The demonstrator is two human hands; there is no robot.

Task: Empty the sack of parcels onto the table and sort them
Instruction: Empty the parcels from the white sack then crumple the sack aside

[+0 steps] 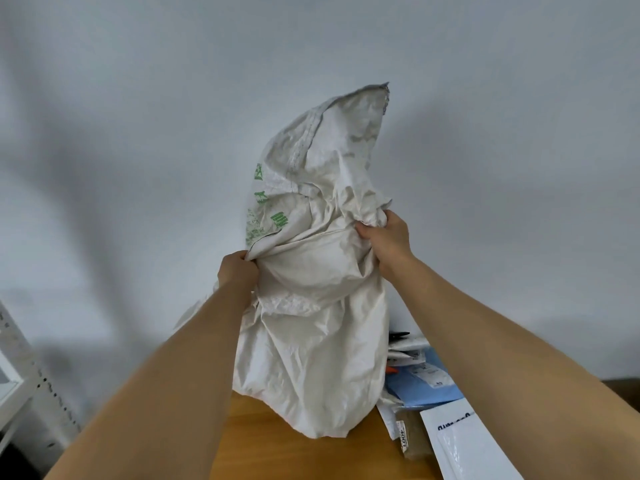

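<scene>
Both hands are clenched in the woven cloth of the white sack [311, 306], which stands upended on the wooden table [304, 452]. Her left hand [239, 270] bunches a fistful of fabric at the sack's left flank, fingers curled tight into the folds; the right hand [384, 239] grips a gathered pleat a little higher on the right side. Holding it by the sides like this lets the stitched bottom seam poke up towards the wall while the mouth points down at the tabletop, so that whatever is inside can slide out underneath. The lower half of the sack bulges and rests on the wood, which suggests to me that some contents have not yet dropped free, though I cannot see inside.

Just beside the sack on the right lies a loose heap of parcels [420, 374]: a blue mailer [412, 393], a white mailer [464, 441] nearer the table's front edge, and a small brown packet [410, 441] with a printed label. They overlap untidily, unsorted. A white metal shelf frame [20, 375] stands off to the left.
</scene>
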